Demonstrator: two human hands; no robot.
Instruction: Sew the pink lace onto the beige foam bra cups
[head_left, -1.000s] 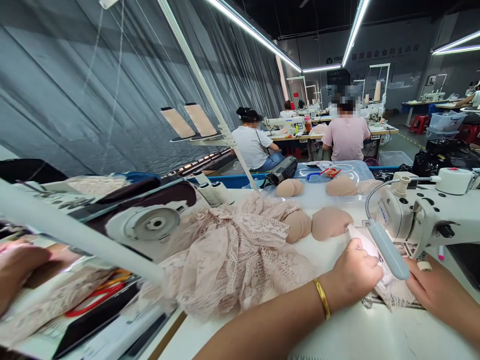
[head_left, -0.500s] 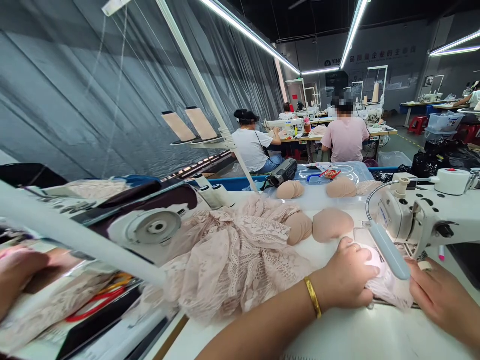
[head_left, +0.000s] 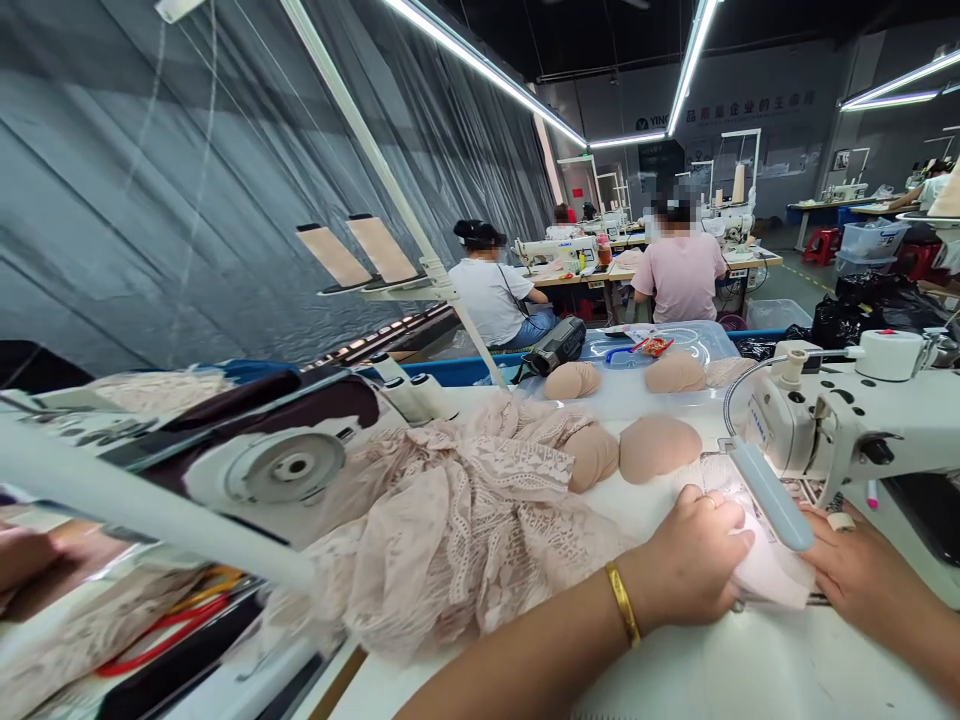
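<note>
A pale pink fabric piece (head_left: 772,565) lies on the white machine bed, brightly lit under a grey lamp head (head_left: 772,495). My left hand (head_left: 694,550), with a gold bracelet at its wrist, is closed on the left side of the fabric. My right hand (head_left: 855,560) rests flat at the fabric's right edge, fingers stretched out, their upper part partly behind the lamp. Right behind the hands stands a white sewing machine (head_left: 877,400); its needle is hidden. Beige foam cups (head_left: 660,448) lie just beyond my left hand.
A heap of pale lace (head_left: 450,530) spreads to the left. A clear plastic lid (head_left: 705,345) holds more cups. Thread cones (head_left: 382,248) sit on a slanting stand. At far left a co-worker's arm (head_left: 45,560) shows near red scissors (head_left: 165,630). Other people sit farther back.
The fabric between my hands now lies smoother, showing a plain edge instead of a lacy one. My right hand's fingers have flattened out. The view has shifted slightly to the right.
</note>
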